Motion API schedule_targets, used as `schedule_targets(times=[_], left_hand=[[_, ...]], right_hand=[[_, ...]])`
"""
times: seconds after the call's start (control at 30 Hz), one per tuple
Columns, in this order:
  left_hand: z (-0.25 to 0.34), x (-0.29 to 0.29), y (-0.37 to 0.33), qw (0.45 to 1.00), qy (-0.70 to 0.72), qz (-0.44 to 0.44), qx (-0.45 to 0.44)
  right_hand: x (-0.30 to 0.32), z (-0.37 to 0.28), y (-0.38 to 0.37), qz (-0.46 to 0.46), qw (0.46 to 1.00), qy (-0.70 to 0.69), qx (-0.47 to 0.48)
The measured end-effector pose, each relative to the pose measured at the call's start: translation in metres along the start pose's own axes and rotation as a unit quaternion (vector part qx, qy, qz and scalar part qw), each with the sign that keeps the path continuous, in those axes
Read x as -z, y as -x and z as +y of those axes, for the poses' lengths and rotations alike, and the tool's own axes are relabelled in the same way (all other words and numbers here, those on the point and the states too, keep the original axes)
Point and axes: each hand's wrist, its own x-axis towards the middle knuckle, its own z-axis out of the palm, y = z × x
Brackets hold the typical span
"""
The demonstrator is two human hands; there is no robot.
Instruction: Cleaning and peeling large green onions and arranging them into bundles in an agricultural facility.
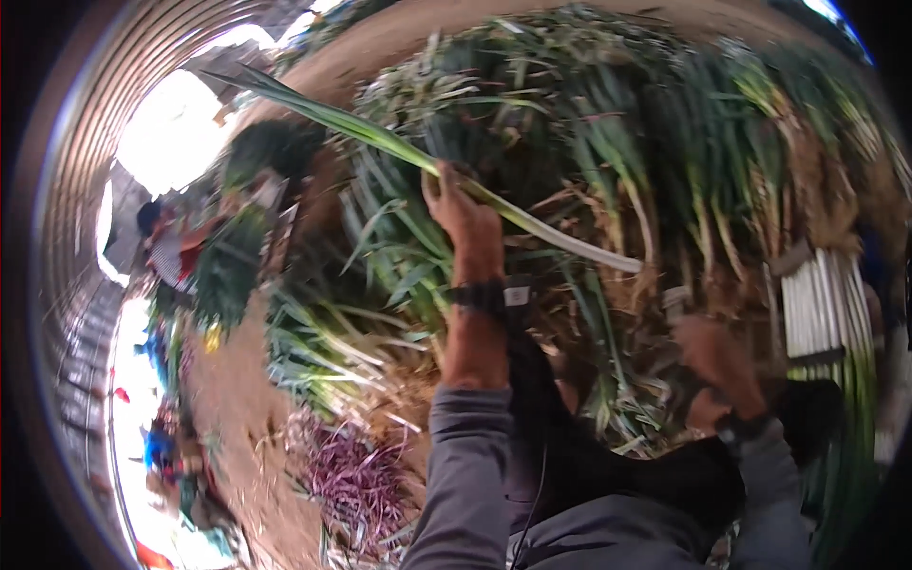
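Observation:
My left hand (465, 218) is closed around the stalk of a long green onion (560, 237). The green leaves point to the upper left, and the white shank slants down to the right, ending in a pale root end. To the right and lower, above my lap, my right hand (717, 356) is smeared by motion. A small pale shape (676, 302) shows beside its fingers, too blurred to name. Beyond my hands lies a heap of untrimmed green onions (617, 152) with soil and dry roots on them.
A tidy bundle of white-stemmed onions (826, 309), dark-banded, is at my right. Loose green onions (332, 347) and purple peelings (353, 475) lie at my left on the brown ground (233, 408). Another person (171, 252) is at the far left, beside more greens.

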Motion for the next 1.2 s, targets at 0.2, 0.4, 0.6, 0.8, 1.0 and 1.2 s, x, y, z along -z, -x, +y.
schedule_targets(times=[0.2,0.4,0.6,0.8,1.0,1.2], left_hand=[[0.016,-0.057,0.063,0.991,0.038,-0.085,0.091],[-0.013,-0.065,0.115,0.972,0.038,-0.156,0.17],[-0.03,-0.075,0.141,0.958,-0.01,-0.185,0.219],[-0.035,-0.075,0.139,0.952,0.024,-0.195,0.235],[-0.044,-0.064,0.136,0.952,-0.05,-0.154,0.26],[-0.029,-0.077,0.157,0.959,-0.054,-0.186,0.206]], right_hand=[[-0.026,-0.142,-0.055,0.1,0.987,0.097,0.077],[-0.035,-0.174,-0.124,0.241,0.957,0.04,0.158],[-0.038,-0.152,-0.132,0.283,0.936,0.107,0.18],[-0.035,-0.151,-0.142,0.28,0.952,0.029,0.12],[-0.034,-0.168,-0.139,0.264,0.942,0.172,0.115],[-0.039,-0.146,-0.138,0.203,0.969,0.115,0.083]])
